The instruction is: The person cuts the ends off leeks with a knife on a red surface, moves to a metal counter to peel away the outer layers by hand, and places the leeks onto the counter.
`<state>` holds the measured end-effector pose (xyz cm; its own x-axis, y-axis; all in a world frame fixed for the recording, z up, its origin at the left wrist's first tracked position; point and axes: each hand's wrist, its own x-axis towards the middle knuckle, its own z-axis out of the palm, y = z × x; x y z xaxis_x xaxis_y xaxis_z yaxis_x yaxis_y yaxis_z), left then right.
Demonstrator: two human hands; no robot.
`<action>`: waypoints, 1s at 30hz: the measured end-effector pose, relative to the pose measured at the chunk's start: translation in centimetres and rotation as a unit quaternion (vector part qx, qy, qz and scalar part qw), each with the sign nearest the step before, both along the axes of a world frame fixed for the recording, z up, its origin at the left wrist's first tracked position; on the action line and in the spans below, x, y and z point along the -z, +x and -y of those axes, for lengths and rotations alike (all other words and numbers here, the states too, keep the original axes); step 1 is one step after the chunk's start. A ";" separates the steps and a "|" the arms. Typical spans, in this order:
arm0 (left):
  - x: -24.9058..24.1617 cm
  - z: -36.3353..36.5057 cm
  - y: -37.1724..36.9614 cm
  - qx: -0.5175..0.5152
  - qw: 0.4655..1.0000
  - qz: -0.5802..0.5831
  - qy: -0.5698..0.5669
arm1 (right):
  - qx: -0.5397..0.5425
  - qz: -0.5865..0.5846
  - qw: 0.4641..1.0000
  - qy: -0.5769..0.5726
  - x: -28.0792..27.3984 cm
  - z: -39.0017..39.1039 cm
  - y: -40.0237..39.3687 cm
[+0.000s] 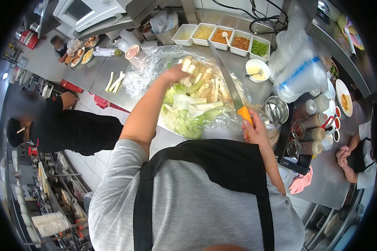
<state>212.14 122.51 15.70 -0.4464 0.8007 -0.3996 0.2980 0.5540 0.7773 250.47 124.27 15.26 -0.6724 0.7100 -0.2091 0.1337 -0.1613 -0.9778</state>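
Observation:
My right hand (255, 129) grips the orange handle of a long knife (230, 81). Its blade points away over the right side of a vegetable pile. My left hand (176, 75) is closed around some white stalk ends (187, 67) at the pile's far left; its fingertips are partly hidden. Below it, pale green leaves (192, 119) and a white stalk (203, 105) lie on clear plastic (151, 58). Cut root ends (207, 81) with brownish roots are heaped in the middle, near the blade.
White tubs (241, 43) of chopped ingredients line the back. A white bowl (257, 70), metal bowls (276, 109) and a black tray (295, 165) of bottles stand on the right. Trimmed white stalks (114, 82) lie left. One person (83, 125) stands left; another's hands (344, 155) rest at right.

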 end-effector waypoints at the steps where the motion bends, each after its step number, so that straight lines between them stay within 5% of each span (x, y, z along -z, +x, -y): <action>1: -1.5 0.5 -0.8 -0.013 0.996 0.071 0.047 | -0.003 -0.006 1.000 0.004 0.0 0.0 0.2; 5: -7.4 2.0 -0.6 -0.043 0.978 0.168 0.113 | -0.028 0.038 0.998 0.041 -0.3 -0.1 0.4; 8: -6.9 2.2 -1.8 0.079 0.994 0.037 0.071 | -0.046 0.057 0.984 0.164 0.0 0.1 -0.2; 13: -5.8 3.9 0.8 0.063 0.995 -0.079 0.002 | -0.086 0.067 0.965 0.237 -3.3 2.6 -2.2; 15: -4.7 4.5 1.1 0.060 0.990 -0.127 0.017 | -0.092 0.019 0.943 0.318 -2.3 3.2 -3.5; 19: -3.6 5.8 1.0 0.079 0.978 -0.179 0.070 | -0.097 0.049 0.948 0.298 -2.2 4.5 -5.5; 30: -1.8 5.6 -0.9 0.082 0.990 -0.098 0.054 | -0.048 0.175 0.901 0.395 -1.2 7.4 -8.0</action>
<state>211.28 116.90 17.55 -0.3667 0.9026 -0.2254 0.5286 0.4015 0.7479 242.49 116.85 16.42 -0.7295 0.6726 0.1244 0.4322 0.5941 -0.6784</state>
